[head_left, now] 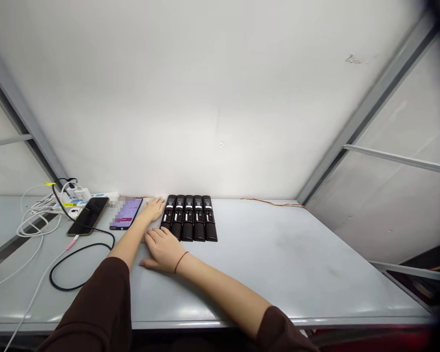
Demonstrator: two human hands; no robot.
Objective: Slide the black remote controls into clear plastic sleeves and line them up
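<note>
Several black remote controls (188, 217) lie face down, side by side in a tight row at the back of the table, with their battery compartments uncovered. My left hand (154, 209) rests at the upper left of the row, fingers stretched toward the wall and close against the leftmost remote (167, 215). Lower down, my right hand (165, 248) lies over the bottom end of that same remote, fingers extended and thumb apart. It covers part of the leftmost remotes' lower ends. Neither hand has anything visibly gripped in it.
Left of my hands lie a lit phone (129, 213) and a dark phone (89, 216) on a charging cable. A power strip (99, 196) with plugs and tangled white cables (36, 220) is behind them. A black cable (60, 288) loops in front. Thin coloured wires (273, 202) run along the wall.
</note>
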